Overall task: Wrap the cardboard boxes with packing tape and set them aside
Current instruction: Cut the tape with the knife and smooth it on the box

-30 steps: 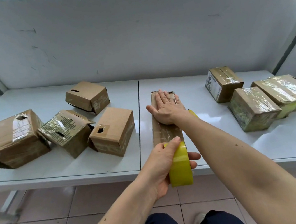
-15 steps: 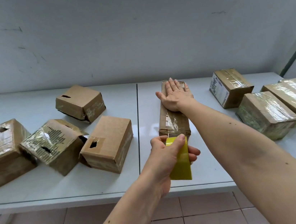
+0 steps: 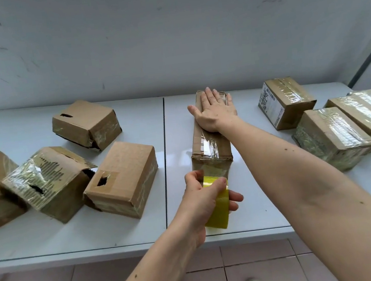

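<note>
While the right hand (image 3: pixel 215 111) is sliding flat toward the far end of the long box (image 3: pixel 211 145) at mid-tabletop (image 3: pixel 260 210), the left hand (image 3: pixel 205 202), closed around the yellow tape roll (image 3: pixel 219 209), is drawing a strip over the near end, so this wrap is advancing.

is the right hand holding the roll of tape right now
No, the right hand lies flat and open on the long box, while the left hand grips the yellow tape roll.

Cardboard boxes (image 3: pixel 123 179) on white table (image 3: pixel 74 237)

Right hand (image 3: pixel 216 110) flat, fingers extended; left hand (image 3: pixel 205 199) curled closed.
</note>
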A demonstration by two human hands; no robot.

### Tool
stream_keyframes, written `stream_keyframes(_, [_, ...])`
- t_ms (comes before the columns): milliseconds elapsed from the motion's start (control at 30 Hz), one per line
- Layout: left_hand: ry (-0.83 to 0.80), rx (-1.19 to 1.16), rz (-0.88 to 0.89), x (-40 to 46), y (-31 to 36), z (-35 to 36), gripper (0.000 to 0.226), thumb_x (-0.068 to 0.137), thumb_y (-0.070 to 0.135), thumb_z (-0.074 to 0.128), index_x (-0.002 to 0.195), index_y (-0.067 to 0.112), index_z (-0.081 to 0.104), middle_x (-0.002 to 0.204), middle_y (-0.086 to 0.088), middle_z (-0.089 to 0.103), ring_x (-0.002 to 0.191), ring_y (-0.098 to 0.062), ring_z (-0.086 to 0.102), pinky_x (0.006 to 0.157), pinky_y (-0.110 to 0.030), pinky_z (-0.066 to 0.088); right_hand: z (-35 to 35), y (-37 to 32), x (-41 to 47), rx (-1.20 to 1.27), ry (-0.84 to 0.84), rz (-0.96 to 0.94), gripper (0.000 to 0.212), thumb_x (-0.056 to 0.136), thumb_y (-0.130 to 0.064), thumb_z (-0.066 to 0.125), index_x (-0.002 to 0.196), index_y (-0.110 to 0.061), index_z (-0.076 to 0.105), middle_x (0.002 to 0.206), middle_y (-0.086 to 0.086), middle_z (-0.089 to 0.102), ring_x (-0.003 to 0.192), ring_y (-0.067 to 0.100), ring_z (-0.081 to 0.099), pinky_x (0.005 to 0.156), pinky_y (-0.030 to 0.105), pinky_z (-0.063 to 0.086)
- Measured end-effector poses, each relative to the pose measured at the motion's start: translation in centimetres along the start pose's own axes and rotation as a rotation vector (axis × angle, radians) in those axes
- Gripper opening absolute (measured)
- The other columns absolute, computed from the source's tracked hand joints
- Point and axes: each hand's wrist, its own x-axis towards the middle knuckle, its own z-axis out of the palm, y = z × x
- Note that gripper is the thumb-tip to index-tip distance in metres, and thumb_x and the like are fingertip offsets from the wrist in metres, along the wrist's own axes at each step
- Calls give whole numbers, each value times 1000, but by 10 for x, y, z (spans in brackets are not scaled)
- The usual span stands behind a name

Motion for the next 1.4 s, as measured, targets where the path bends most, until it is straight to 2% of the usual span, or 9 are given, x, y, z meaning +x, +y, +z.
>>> stream_keyframes(167, [8,-39,-15,6,5,0,38,99,15,58,126,29,35,86,-14,77,60,-23,66,66,-33,53,-6,1,-8,182,102,23,81,98,-66,18,159,-15,4,165,6,3,152,26,-4,122,45,-8])
stream_keyframes(300, [8,-53,-18,7,6,-1,37,99,16,59,125,28,36,88,-15,77,62,-25,67,69,-35,53,-26,3,-40,255,183,47,68,101,-60,18,151,-16,32,156,8,31,149,23,14,122,46,-3])
stream_keyframes(533, [-12,14,5,1,5,1,44,96,31,66,128,26,36,89,-9,78,64,-18,68,67,-31,55,9,-7,-109,172,-58,-27,72,100,-62,11,159,-22,0,165,-6,-11,151,12,-15,123,44,-6])
stream_keyframes(700, [-49,51,6,-5,5,-6,44,97,5,55,132,17,32,81,-16,75,58,-17,65,66,-29,54,15,-9,-107,164,-2,-7,71,101,-61,14,159,-22,4,166,-7,-7,151,11,-12,123,43,-6])
stream_keyframes(833, [-45,57,-74,-15,-2,-12,39,102,10,53,132,12,29,72,-19,71,48,-19,58,55,-29,52,13,-7,-107,218,-18,-18,70,101,-60,12,159,-22,4,165,-8,-7,151,11,-12,123,42,-7])
stream_keyframes(967, [-65,22,-51,-16,-7,-12,46,101,9,55,138,18,29,85,-20,74,54,-23,61,59,-33,52,-2,11,-112,677,27,-84,60,106,-47,28,157,-15,21,165,0,13,152,15,5,124,39,5])
stream_keyframes(1100, [-90,-21,-51,-13,-16,-12,50,97,11,62,137,23,34,94,-22,71,63,-28,64,58,-36,53,12,63,-138,600,280,143,42,97,-33,59,132,-10,58,133,9,59,125,25,52,100,34,41])
stream_keyframes(1200, [-89,-36,-42,-13,-17,-15,52,94,10,66,136,24,39,94,-21,68,67,-30,64,61,-39,53,34,85,-149,375,172,381,42,92,-43,63,121,-13,66,121,9,60,115,28,54,84,37,48])
stream_keyframes(1400, [-103,-42,-34,-16,-14,-15,42,93,10,68,128,20,45,94,-21,67,69,-29,64,60,-38,53,45,84,-152,331,126,436,20,91,-26,67,104,-13,74,114,11,61,100,29,58,72,32,45])
